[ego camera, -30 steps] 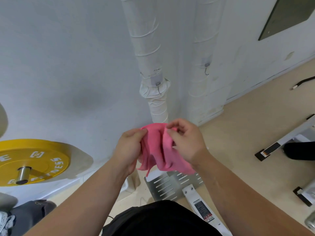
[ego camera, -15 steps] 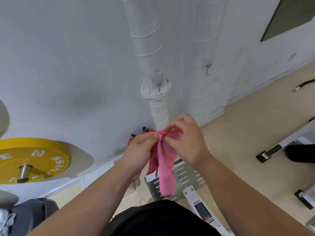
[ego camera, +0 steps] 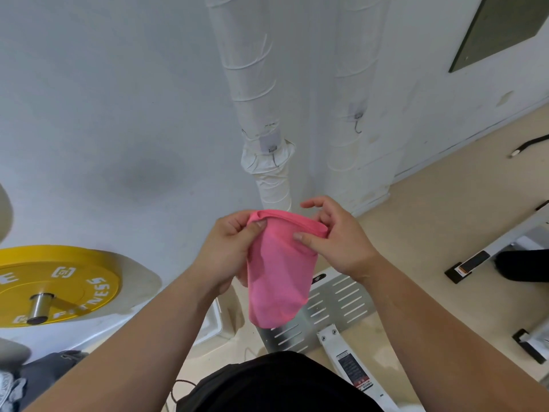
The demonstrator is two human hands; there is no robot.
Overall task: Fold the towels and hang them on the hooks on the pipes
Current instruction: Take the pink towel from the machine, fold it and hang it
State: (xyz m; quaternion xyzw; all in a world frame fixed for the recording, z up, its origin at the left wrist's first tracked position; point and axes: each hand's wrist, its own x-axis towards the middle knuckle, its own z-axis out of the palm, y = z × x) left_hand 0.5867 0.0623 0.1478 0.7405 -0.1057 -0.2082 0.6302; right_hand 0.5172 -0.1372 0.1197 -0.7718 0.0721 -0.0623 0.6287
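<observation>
We see a pink towel (ego camera: 276, 278) held up in the air between two hands, in front of a white wall (ego camera: 118, 99) and above the floor (ego camera: 445, 209). The left hand (ego camera: 228, 248) pinches the towel's upper left corner, thumb on the near face and fingers curled behind the cloth. The right hand (ego camera: 335, 242) pinches the upper right corner, with its thumb pressed on the near face (its index finger is lifted off the cloth, slightly bent). Between the two grips the top edge runs as a rolled fold, sloping a little down to the right. Below it the towel hangs as one narrow panel with a rounded lower end, touching nothing but the hands.

Behind the hands, two white wrapped pipes rise along the wall. The left pipe (ego camera: 252, 84) carries a small wire hook (ego camera: 274, 157) on a patch of tape, at a bulging joint. The right pipe (ego camera: 356, 69) carries a second hook (ego camera: 358, 126), set higher. The towel is below both hooks and apart from them.

At the left, a yellow weight plate (ego camera: 59, 283) sits on a steel bar (ego camera: 40, 307) close to the wall. Under the towel, on the floor, we see a slotted metal plate (ego camera: 335, 304) joined to a white frame. A black cable (ego camera: 531, 144) lies near the floor's right edge.
</observation>
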